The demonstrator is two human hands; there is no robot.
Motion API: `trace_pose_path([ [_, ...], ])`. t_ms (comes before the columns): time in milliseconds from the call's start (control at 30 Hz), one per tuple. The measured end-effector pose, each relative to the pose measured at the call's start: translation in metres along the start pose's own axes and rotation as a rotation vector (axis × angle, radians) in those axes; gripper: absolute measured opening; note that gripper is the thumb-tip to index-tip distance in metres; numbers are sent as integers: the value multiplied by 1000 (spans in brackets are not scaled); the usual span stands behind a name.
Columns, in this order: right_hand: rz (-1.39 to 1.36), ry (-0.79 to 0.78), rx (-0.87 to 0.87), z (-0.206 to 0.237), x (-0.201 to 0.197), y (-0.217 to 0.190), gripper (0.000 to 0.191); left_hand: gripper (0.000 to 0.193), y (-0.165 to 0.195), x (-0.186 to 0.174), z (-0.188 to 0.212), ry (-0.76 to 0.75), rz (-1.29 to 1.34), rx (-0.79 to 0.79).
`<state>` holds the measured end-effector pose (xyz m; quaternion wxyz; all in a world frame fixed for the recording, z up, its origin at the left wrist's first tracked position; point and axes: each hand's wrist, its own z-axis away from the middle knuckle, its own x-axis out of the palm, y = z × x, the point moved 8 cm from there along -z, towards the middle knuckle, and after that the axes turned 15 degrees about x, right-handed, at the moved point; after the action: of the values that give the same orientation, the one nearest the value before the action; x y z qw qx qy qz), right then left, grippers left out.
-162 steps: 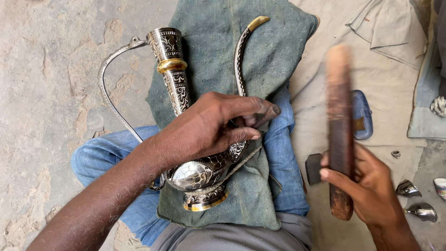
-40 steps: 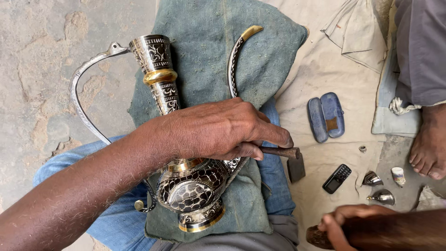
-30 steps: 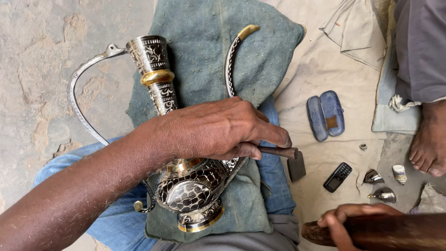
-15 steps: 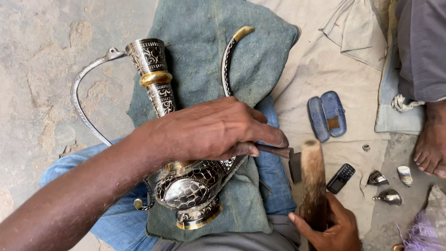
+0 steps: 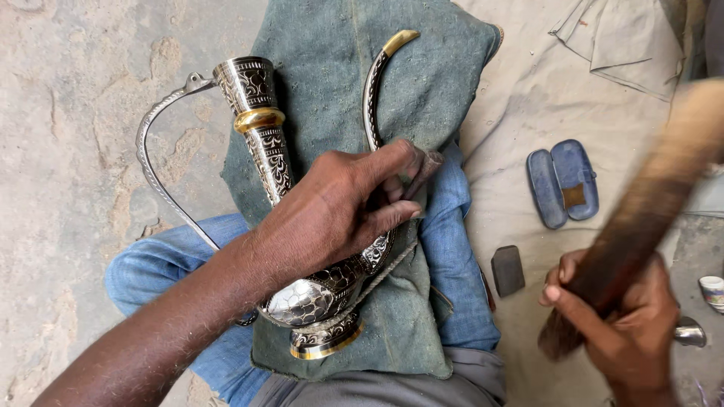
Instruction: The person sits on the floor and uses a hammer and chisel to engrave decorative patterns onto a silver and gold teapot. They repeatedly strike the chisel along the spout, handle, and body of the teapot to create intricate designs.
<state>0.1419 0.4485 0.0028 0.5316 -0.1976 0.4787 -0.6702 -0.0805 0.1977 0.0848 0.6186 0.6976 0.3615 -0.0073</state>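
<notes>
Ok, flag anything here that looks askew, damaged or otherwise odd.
Nothing looks broken or spilled. The engraved metal ewer lies on its side on a green cloth pad rather than upright, pinned under the left hand. The right hand grips a wooden stick, which shows only as a motion blur.

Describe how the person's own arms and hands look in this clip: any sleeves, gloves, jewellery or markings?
Both arms are bare, with no sleeves in view. The left hand has no glove, ring, or wristband, and its forearm shows fine hair. The right hand is also ungloved with no rings visible; its wrist runs out of frame, so a band there can't be ruled out. No markings are visible. Fingernails are short.
</notes>
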Motion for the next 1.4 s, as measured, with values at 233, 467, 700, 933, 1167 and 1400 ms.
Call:
trace_pose_path([
  [233, 515, 128, -117, -20, -2, -78, 35, 34, 18, 5, 2, 30, -140, 109],
  [467, 553, 122, -103, -31, -1, -92, 25, 36, 19, 6, -1, 48, -159, 143],
  [700, 705, 143, -152, -25, 16, -113, 33, 40, 12, 3, -2, -6, -111, 90],
  [933, 938, 158, -197, -19, 30, -119, 37, 41, 7, 6, -3, -39, -88, 87],
  [1167, 1052, 165, -104, -20, 23, -101, 41, 42, 2, 7, -3, -89, -65, 44],
  [1400, 845, 142, -44, -22, 2, -75, 35, 40, 5, 5, -5, -96, -12, 86],
])
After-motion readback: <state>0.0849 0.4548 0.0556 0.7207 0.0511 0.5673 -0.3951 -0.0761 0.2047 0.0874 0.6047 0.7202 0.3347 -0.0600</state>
